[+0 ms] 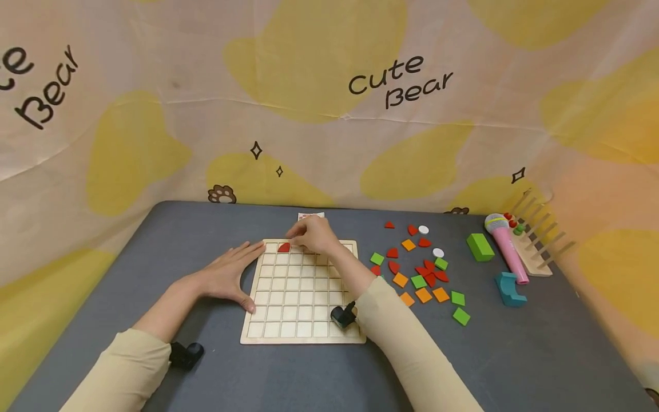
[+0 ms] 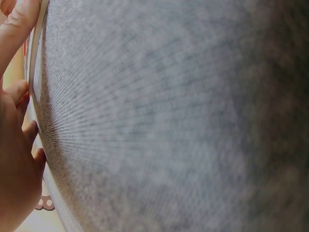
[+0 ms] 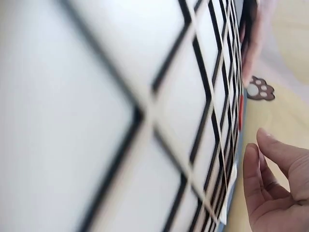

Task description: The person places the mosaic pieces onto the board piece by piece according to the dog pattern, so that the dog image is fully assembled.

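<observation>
A pale wooden grid board (image 1: 290,297) lies on the dark table. One red quarter-round piece (image 1: 284,248) sits in its far row, near the left corner. Spread along the board's left edge, my left hand (image 1: 223,277) has straight fingers toward the far corner and the thumb on the near part of the rim. My right hand (image 1: 316,233) hovers at the far edge, just right of the red piece. In the right wrist view its thumb and fingers (image 3: 253,166) are loosely bent, with nothing visible between them.
Right of the board lie scattered red, orange (image 1: 424,295), green (image 1: 460,316) and white (image 1: 423,229) pieces. Farther right are a green block (image 1: 480,247), a pink toy microphone (image 1: 507,246), a pegged wooden stand (image 1: 539,266) and a teal arch block (image 1: 509,290). A printed card (image 1: 309,215) lies behind the board.
</observation>
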`<action>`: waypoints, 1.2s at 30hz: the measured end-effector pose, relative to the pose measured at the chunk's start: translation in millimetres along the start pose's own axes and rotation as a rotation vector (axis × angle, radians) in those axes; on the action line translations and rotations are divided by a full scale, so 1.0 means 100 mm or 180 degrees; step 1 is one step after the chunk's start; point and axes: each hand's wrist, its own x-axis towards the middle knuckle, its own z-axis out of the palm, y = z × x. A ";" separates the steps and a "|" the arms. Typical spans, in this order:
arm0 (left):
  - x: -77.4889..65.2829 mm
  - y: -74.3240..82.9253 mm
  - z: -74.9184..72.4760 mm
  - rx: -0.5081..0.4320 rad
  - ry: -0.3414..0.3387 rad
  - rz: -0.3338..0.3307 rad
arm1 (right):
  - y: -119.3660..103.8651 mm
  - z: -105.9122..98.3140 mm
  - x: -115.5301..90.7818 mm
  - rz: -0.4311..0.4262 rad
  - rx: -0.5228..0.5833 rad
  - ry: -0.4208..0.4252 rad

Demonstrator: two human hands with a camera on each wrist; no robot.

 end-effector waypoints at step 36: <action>0.01 -0.04 0.01 -0.0019 -0.0016 0.0032 | 1.30 -1.64 -0.75 0.0465 -0.0483 0.0284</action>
